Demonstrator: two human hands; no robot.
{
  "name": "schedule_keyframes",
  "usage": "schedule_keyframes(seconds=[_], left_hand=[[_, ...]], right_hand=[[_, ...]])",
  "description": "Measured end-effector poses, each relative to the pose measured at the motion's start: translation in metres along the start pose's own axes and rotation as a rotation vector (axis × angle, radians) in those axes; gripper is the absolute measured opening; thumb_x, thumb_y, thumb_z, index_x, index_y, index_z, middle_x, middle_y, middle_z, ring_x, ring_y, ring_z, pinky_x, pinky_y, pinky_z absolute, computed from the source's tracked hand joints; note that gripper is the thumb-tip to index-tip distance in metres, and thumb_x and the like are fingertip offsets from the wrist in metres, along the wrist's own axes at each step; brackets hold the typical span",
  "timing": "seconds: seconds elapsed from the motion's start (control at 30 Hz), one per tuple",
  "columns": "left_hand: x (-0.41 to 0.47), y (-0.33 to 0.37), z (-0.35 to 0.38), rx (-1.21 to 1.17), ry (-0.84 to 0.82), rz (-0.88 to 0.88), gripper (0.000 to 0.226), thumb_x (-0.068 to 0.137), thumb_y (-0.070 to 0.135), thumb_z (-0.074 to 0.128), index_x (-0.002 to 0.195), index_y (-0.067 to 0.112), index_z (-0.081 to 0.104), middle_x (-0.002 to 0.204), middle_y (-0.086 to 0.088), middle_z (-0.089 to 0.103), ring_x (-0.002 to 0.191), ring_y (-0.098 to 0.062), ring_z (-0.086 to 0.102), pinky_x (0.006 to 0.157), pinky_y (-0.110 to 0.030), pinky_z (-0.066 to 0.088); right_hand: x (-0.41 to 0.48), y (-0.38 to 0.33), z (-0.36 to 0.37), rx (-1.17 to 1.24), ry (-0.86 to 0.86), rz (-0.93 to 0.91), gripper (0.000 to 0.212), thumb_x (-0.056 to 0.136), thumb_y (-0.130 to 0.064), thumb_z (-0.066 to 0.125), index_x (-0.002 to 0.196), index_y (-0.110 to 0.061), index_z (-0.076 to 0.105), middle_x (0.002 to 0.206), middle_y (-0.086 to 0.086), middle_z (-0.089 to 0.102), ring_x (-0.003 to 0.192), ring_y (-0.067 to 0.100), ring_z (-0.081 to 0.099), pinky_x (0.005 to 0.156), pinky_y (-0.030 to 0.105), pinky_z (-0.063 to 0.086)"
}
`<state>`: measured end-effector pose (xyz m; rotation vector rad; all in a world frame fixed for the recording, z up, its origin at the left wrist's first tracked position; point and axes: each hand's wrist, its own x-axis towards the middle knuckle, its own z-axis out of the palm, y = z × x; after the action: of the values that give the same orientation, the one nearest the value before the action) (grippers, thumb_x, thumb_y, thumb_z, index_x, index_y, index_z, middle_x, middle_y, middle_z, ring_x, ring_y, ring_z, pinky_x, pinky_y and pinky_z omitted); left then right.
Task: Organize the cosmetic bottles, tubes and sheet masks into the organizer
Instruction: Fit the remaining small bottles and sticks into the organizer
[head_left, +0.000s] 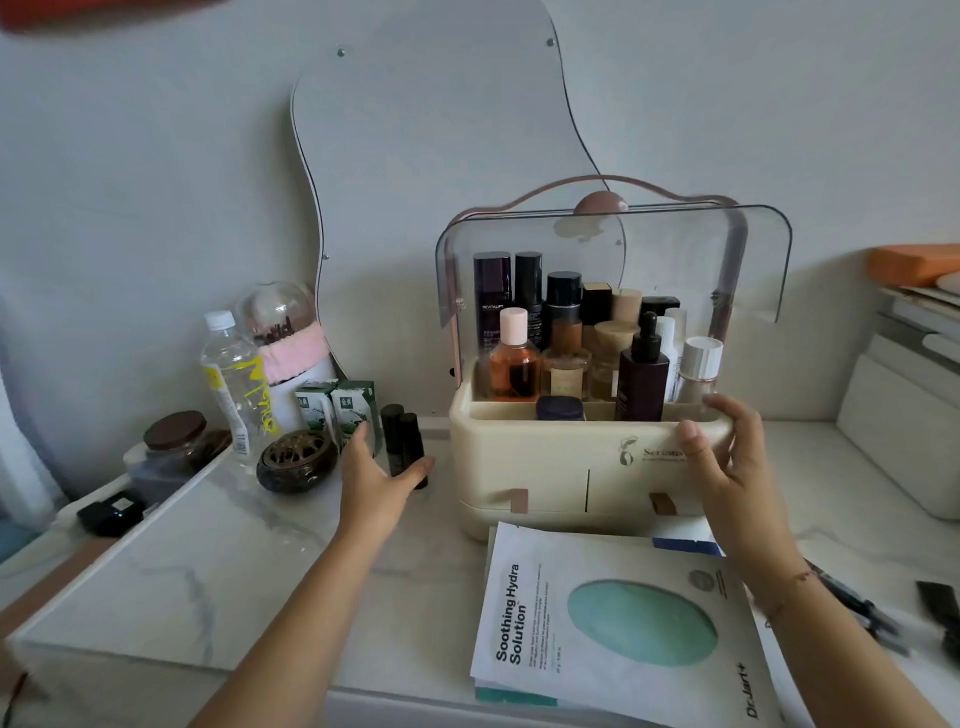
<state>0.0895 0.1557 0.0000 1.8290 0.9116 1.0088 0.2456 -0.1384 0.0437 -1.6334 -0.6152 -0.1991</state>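
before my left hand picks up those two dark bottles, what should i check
1. Lid raised: ok.
2. Right hand holding organizer rim: ok.
3. Left hand gripping dark bottles: not ok, hand open beside them.
4. Room inside for two more: cannot tell, looks crowded.
5. Masks stowed: not ok, lying in front of organizer.

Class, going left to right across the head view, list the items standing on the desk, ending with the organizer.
Brown-lidded jar, water bottle, green boxes, two dark bottles, organizer.
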Motion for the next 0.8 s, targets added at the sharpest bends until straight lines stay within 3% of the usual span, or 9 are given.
schedule_keyframes(seconds=[0.1, 0.2, 0.3, 0.4, 0.47, 0.6, 0.67, 0.73, 0.8], left_hand=[[0.018, -0.003, 0.009, -0.091, -0.062, -0.028, 0.094, 0.069, 0.025, 0.085, 0.145, 0.016, 0.031, 0.148, -0.004, 0.042, 0.135, -0.021, 0.039, 0.11, -0.04, 0.033], [0.027, -0.005, 0.016, -0.159, -0.068, -0.02, 0.064, 0.071, 0.018, 0.083, 0.125, 0.021, 0.048, 0.123, -0.001, 0.06, 0.114, -0.021, 0.056, 0.094, -0.034, 0.043], [0.029, -0.01, 0.021, -0.127, -0.044, -0.018, 0.051, 0.077, 0.015, 0.076, 0.121, 0.014, 0.05, 0.114, -0.007, 0.061, 0.101, -0.023, 0.057, 0.086, -0.033, 0.044], [0.019, -0.007, 0.024, -0.125, -0.045, -0.045, 0.027, 0.086, 0.012, 0.064, 0.108, 0.012, 0.05, 0.097, -0.013, 0.061, 0.086, -0.031, 0.059, 0.073, -0.043, 0.048], [0.006, -0.003, 0.02, -0.129, -0.038, -0.025, 0.018, 0.087, 0.017, 0.065, 0.102, 0.013, 0.053, 0.09, -0.01, 0.063, 0.084, -0.034, 0.061, 0.066, -0.034, 0.046], [-0.027, 0.026, -0.011, -0.246, -0.05, 0.133, 0.02, 0.077, 0.033, 0.073, 0.091, 0.028, 0.061, 0.087, 0.008, 0.07, 0.089, -0.013, 0.065, 0.069, -0.021, 0.044], [-0.041, 0.053, -0.029, -0.353, -0.14, 0.248, 0.022, 0.076, 0.036, 0.07, 0.097, 0.029, 0.067, 0.097, 0.009, 0.074, 0.096, -0.006, 0.066, 0.079, -0.019, 0.048], [-0.05, 0.083, -0.039, -0.461, -0.269, 0.357, 0.025, 0.078, 0.032, 0.07, 0.103, 0.032, 0.069, 0.111, 0.005, 0.072, 0.108, -0.013, 0.065, 0.093, -0.023, 0.047], [-0.053, 0.112, -0.039, -0.536, -0.399, 0.414, 0.026, 0.079, 0.026, 0.071, 0.104, 0.034, 0.069, 0.114, 0.001, 0.071, 0.111, -0.018, 0.064, 0.096, -0.027, 0.049]], right_hand=[[0.0, 0.0, 0.0, -0.023, 0.013, -0.017, 0.036, 0.088, -0.043, 0.05, 0.122, -0.038, 0.042, 0.096, -0.006, 0.055, 0.086, 0.015, 0.055, 0.064, 0.023, 0.04], [-0.001, 0.0, 0.0, -0.02, -0.002, -0.013, 0.042, 0.084, -0.05, 0.048, 0.124, -0.039, 0.041, 0.103, -0.002, 0.055, 0.087, 0.013, 0.055, 0.064, 0.021, 0.04], [-0.001, 0.0, 0.0, 0.0, -0.01, -0.018, 0.045, 0.08, -0.052, 0.048, 0.123, -0.039, 0.041, 0.107, -0.003, 0.054, 0.091, 0.014, 0.054, 0.066, 0.02, 0.04], [0.0, -0.001, 0.001, 0.003, -0.006, -0.023, 0.044, 0.081, -0.051, 0.048, 0.122, -0.039, 0.041, 0.109, -0.003, 0.052, 0.09, 0.01, 0.053, 0.066, 0.018, 0.04], [-0.001, -0.002, 0.001, 0.003, 0.002, -0.031, 0.042, 0.08, -0.052, 0.047, 0.12, -0.042, 0.041, 0.103, -0.004, 0.05, 0.085, 0.007, 0.051, 0.064, 0.016, 0.037], [0.0, 0.001, 0.0, 0.008, -0.002, -0.028, 0.043, 0.081, -0.052, 0.048, 0.122, -0.041, 0.041, 0.107, -0.002, 0.053, 0.093, 0.014, 0.053, 0.067, 0.019, 0.039], [0.001, 0.003, 0.0, 0.01, -0.003, -0.031, 0.041, 0.083, -0.049, 0.049, 0.123, -0.04, 0.041, 0.109, -0.001, 0.054, 0.094, 0.017, 0.054, 0.068, 0.022, 0.041], [0.001, 0.004, 0.002, 0.007, 0.005, -0.035, 0.038, 0.086, -0.045, 0.05, 0.122, -0.039, 0.041, 0.107, 0.0, 0.053, 0.093, 0.017, 0.052, 0.067, 0.02, 0.04], [0.002, 0.004, 0.002, 0.001, 0.01, -0.035, 0.035, 0.089, -0.039, 0.051, 0.123, -0.038, 0.041, 0.106, 0.0, 0.052, 0.089, 0.014, 0.052, 0.066, 0.017, 0.038]])
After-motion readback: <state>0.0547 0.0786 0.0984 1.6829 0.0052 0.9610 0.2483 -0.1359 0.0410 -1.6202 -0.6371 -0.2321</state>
